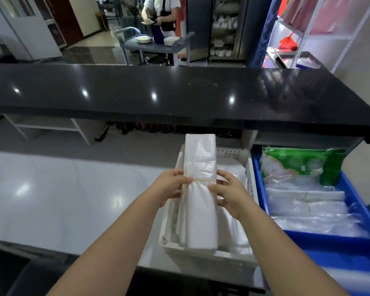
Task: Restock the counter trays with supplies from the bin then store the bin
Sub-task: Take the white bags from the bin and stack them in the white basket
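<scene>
A long white bundle of plastic bags (200, 159), bound by a yellow rubber band at its middle, is held over the white tray (209, 256) on the pale counter. My left hand (171, 188) grips the bundle's left edge at the band. Gripping its right edge just below the band is my right hand (230, 194). More white bags lie in the tray under the bundle. To the right stands the blue bin (348, 189), holding clear plastic packs and a green-printed packet (297, 162).
A raised black countertop (179, 92) runs across in front of me. The pale lower counter (62, 195) stretches to the left. Beyond, a person stands at a grey cart (156, 47) with stacked plates. Metal shelving (320, 33) is at the far right.
</scene>
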Demonstrator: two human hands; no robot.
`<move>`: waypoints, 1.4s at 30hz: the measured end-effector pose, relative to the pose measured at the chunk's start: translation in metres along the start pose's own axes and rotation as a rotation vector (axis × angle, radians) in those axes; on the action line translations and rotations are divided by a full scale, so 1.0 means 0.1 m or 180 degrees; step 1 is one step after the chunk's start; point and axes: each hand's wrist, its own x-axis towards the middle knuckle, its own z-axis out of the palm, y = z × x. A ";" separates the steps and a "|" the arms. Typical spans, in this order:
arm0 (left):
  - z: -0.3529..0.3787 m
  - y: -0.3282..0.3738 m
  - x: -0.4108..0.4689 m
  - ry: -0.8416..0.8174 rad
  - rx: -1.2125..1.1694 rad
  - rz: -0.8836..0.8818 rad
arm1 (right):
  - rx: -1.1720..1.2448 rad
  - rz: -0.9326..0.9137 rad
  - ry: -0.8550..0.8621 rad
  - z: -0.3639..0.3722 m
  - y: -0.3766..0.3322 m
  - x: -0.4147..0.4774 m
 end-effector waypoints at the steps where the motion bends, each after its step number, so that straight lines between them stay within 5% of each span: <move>1: -0.03 0.01 0.06 0.0103 0.0109 0.0021 | 0.0026 0.0039 0.0077 0.03 0.01 0.04; 11: -0.29 -0.18 0.43 0.0936 0.2500 0.1056 | -0.0193 0.0361 0.0568 0.26 0.24 0.34; 18: -0.39 -0.20 0.50 0.0878 0.3151 0.1689 | -0.2293 -0.0245 0.0678 0.39 0.30 0.38; 23: -0.33 -0.19 0.54 0.0772 0.3517 0.1714 | -0.3822 -0.0607 0.0603 0.44 0.24 0.41; 30: -0.40 -0.17 0.48 0.1069 0.3948 0.1774 | -0.4640 -0.1250 0.0528 0.52 0.19 0.34; 36: -0.57 -0.25 0.14 0.1643 0.4093 0.1508 | -0.4649 -0.2487 0.0229 0.85 0.02 0.18; 42: -0.85 -0.62 -0.51 0.2306 0.3859 0.0726 | -0.4781 -0.3141 -0.0651 1.34 0.06 -0.01</move>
